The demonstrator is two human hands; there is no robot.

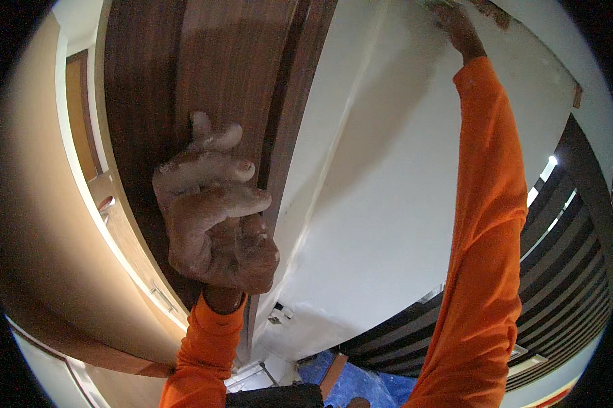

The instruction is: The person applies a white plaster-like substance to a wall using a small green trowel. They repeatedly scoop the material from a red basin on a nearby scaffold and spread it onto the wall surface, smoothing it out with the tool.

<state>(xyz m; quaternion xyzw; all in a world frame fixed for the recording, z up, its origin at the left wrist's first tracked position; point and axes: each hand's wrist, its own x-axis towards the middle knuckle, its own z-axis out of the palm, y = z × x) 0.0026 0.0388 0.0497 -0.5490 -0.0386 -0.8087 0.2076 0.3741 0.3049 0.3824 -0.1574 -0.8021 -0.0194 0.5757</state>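
My left hand point(214, 207) is raised in front of a dark brown wood-grain panel point(218, 68). White dust coats its skin. The fingers are bent and spaced apart, and nothing shows between them. My right arm, in an orange sleeve point(487, 204), reaches far up along a white wall surface point(388, 204). At the upper rim my right hand point(459, 27) is against or very near this surface. Its fingertips are dim and partly cut off, so whether it holds something cannot be made out. A pale vertical seam point(337, 136) runs down the white surface near the panel.
A light wood panel point(41, 197) curves along the left. Dark slatted panelling point(551, 265) stands at the right. Low down lie a blue plastic sheet point(371, 387) and a brown strip point(334, 374). A small opening with dark bits point(279, 313) sits near the wall's lower corner.
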